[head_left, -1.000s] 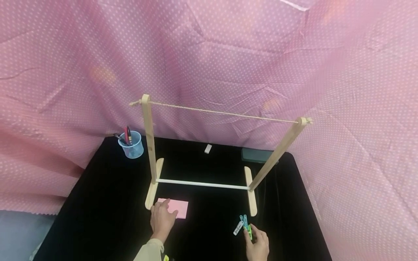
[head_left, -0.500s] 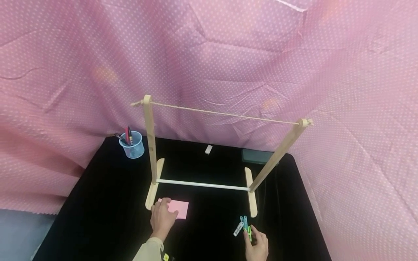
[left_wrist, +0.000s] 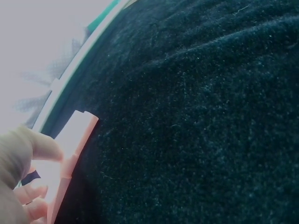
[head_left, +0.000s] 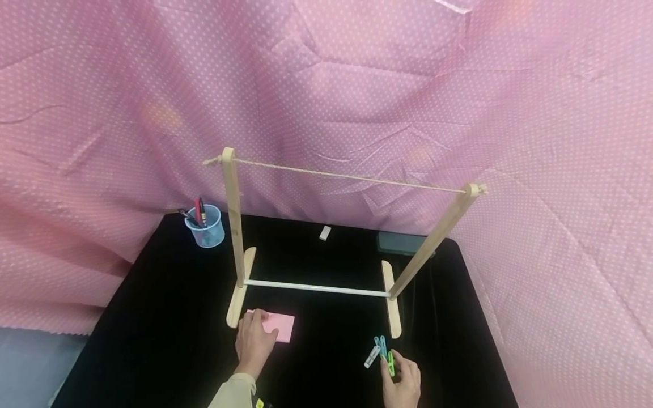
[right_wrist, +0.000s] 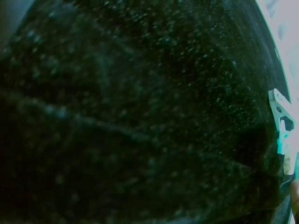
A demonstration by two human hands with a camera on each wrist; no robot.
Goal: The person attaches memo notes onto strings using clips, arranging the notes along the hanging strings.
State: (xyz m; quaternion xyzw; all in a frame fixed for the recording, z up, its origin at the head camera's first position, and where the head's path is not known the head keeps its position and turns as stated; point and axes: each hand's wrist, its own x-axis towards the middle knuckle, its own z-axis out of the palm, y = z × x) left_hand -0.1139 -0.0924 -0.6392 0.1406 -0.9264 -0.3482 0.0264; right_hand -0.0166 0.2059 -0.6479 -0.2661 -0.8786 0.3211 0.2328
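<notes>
In the head view my left hand [head_left: 253, 341] holds a pad of pink sticky notes [head_left: 282, 327] on the black tabletop, thumb at its near edge and fingers over its left part. The left wrist view shows the thumb against the side of the pink pad [left_wrist: 79, 133], with other fingers curled behind. My right hand [head_left: 402, 382] pinches a green clothespin [head_left: 390, 364] between thumb and index finger. Beside it lie a blue clothespin [head_left: 383, 345] and a white clothespin [head_left: 372, 357]. The right wrist view catches only a few clothespins [right_wrist: 280, 109] and a fingertip at its right edge.
Behind the hands stands a wooden frame with a left post [head_left: 233, 221], a right post [head_left: 433, 241], a rope [head_left: 347, 176] and a white bar [head_left: 316, 288]. Farther back are a blue pen cup [head_left: 208, 233], a small white block [head_left: 325, 233] and a dark flat case [head_left: 400, 243].
Both hands stay nearly in place, on the pink pad and the green clothespin. The green clothespin turns slightly in the right fingers; the head view shifts a little.
</notes>
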